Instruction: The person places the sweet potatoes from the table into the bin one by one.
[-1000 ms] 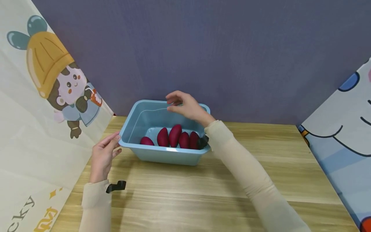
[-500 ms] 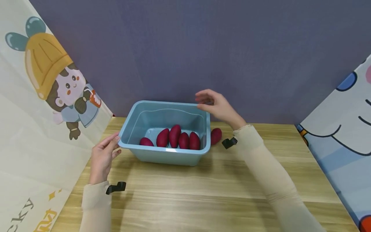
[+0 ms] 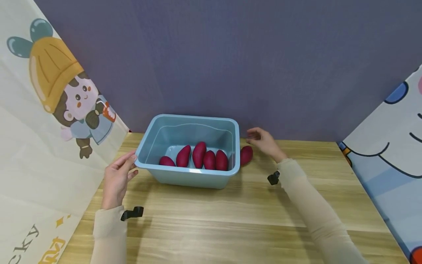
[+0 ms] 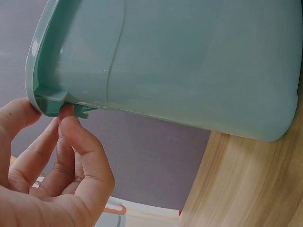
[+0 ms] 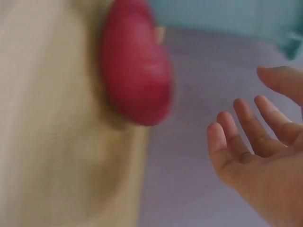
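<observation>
A light blue plastic bin (image 3: pixel 189 178) stands on the wooden table, with several dark red mangoes (image 3: pixel 199 154) lying in it. My left hand (image 3: pixel 116 179) pinches the rim at its left end; the left wrist view shows the thumb and fingers at the rim's corner (image 4: pixel 47 106). Outside the bin, close by its right wall, another red mango (image 3: pixel 246 156) rests on the table. Just above and behind that mango is my right hand (image 3: pixel 265 143), fingers loosely bent and holding nothing. In the right wrist view the mango (image 5: pixel 137 66) is apart from the fingertips (image 5: pixel 216 132).
A dark blue-grey panel (image 3: pixel 263 66) rises behind the bin. White cartoon-printed panels stand on the left (image 3: pixel 33 154) and right (image 3: pixel 395 154). The wooden tabletop (image 3: pixel 204 223) stretches in front of and to the right of the bin.
My right hand has moved right from over the bin, then down beside the outside mango, which is now uncovered. One mango in the bin has tilted slightly. My left hand has stayed put.
</observation>
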The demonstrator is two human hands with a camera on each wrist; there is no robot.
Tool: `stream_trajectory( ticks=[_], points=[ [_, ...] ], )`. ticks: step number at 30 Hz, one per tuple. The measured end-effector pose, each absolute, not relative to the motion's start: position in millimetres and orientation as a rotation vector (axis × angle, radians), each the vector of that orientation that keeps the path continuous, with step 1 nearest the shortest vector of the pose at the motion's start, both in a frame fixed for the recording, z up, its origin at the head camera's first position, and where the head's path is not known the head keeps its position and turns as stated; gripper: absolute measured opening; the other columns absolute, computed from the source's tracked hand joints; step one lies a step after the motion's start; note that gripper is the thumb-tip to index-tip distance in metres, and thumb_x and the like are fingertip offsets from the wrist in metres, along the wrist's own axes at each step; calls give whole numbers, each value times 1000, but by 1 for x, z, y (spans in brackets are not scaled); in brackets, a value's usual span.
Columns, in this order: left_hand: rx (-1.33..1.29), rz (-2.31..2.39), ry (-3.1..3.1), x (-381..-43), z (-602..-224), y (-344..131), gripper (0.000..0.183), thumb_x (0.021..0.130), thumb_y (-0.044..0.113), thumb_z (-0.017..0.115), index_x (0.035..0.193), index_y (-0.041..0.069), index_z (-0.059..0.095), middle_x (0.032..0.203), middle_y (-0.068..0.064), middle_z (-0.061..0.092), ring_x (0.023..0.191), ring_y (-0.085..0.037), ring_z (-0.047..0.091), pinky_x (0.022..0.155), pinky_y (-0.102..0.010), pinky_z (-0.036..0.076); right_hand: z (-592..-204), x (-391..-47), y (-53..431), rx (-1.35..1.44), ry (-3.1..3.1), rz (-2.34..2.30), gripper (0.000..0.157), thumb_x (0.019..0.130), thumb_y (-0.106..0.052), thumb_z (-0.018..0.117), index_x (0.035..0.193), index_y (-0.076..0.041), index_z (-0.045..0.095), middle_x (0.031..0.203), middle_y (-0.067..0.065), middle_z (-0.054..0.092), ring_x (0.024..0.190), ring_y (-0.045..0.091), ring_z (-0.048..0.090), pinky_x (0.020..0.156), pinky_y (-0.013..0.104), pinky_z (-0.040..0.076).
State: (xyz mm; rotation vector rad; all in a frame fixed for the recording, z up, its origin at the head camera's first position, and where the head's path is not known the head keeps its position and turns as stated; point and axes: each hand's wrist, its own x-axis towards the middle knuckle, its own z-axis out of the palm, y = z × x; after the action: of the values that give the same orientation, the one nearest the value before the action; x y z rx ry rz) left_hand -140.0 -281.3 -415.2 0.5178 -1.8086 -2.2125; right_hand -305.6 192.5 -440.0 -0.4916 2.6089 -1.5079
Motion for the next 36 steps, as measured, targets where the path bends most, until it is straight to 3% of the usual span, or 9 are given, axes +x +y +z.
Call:
stream_trajectory(
  ticks=[6, 14, 25, 36],
  points=[
    [525, -2210, -1823, -139, -417, -282, 41, 90, 26, 79, 125, 6, 71, 110, 1, 69, 83, -12, 66, 64, -25, 55, -471, -312, 201, -406, 2505, -1527, 43, 99, -9, 63, 138, 7, 51, 131, 26, 57, 119, 40, 54, 97, 51, 47],
    [524, -2216, -1832, -140, -416, -281, 42, 89, 27, 79, 125, 7, 71, 109, 1, 69, 85, -14, 65, 64, -25, 55, -492, -315, 204, -327, 2450, -1501, 48, 100, -21, 64, 141, 0, 51, 140, 21, 52, 129, 37, 47, 107, 50, 37],
    [527, -2201, -1823, -141, -417, -283, 39, 90, 26, 79, 123, 7, 72, 107, 0, 69, 84, -15, 65, 63, -25, 55, -502, -314, 210, -461, 2430, -1517, 52, 98, -19, 69, 137, 9, 52, 131, 29, 57, 119, 42, 54, 100, 47, 43],
    [540, -2206, -1828, -141, -417, -283, 42, 88, 28, 80, 124, 7, 72, 110, -1, 67, 84, -15, 64, 62, -24, 55, -510, -301, 235, -510, 2355, -1458, 54, 92, -20, 75, 138, 0, 56, 132, 20, 58, 112, 34, 58, 91, 38, 49]
  ],
)
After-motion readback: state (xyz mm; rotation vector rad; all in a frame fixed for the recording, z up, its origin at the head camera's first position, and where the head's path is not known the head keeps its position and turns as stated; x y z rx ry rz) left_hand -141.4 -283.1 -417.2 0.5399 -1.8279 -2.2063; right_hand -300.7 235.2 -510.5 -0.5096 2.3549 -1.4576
